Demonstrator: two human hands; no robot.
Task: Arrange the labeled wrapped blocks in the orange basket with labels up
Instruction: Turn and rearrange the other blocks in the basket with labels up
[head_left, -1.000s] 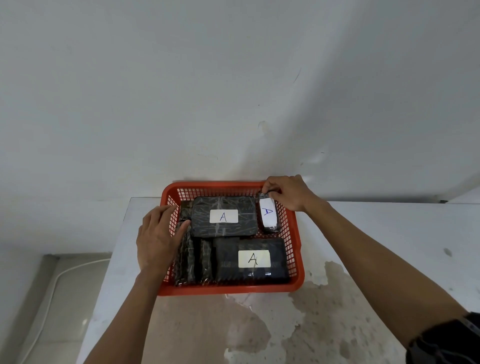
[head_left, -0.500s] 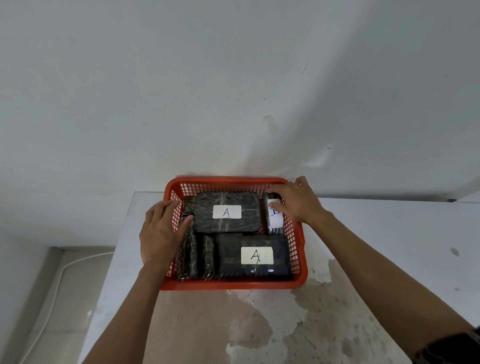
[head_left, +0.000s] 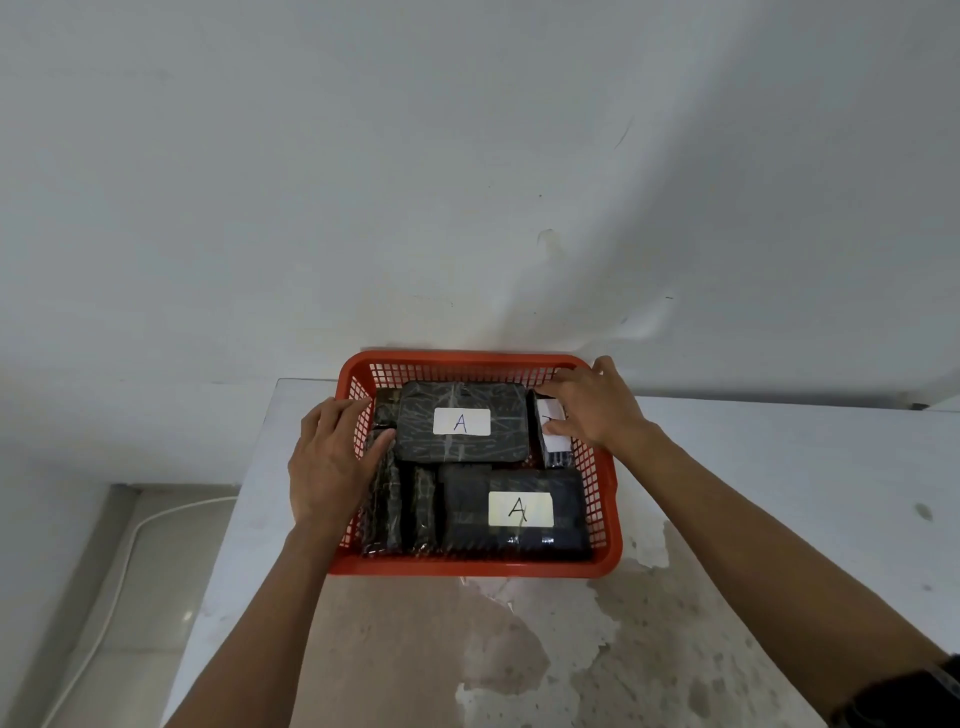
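Observation:
The orange basket (head_left: 467, 565) stands at the far end of the table against the wall. Inside lie black wrapped blocks. One flat block (head_left: 462, 422) at the back shows an "A" label up, and another (head_left: 519, 512) at the front right does too. Two narrow blocks (head_left: 405, 506) stand on edge at the left without visible labels. A small labelled block (head_left: 555, 441) stands at the back right. My right hand (head_left: 589, 410) rests on that small block, fingers spread and covering part of its label. My left hand (head_left: 332, 462) lies over the basket's left rim, thumb against the back block.
The table top (head_left: 753, 519) is white with worn brown patches near me. A pale wall rises right behind the basket. To the left, below the table edge, the floor (head_left: 130, 571) shows with a white cable running along it.
My right hand has slid down from the small block's far end onto its top, covering more of the label. The camera has shifted slightly; my left hand stays on the rim.

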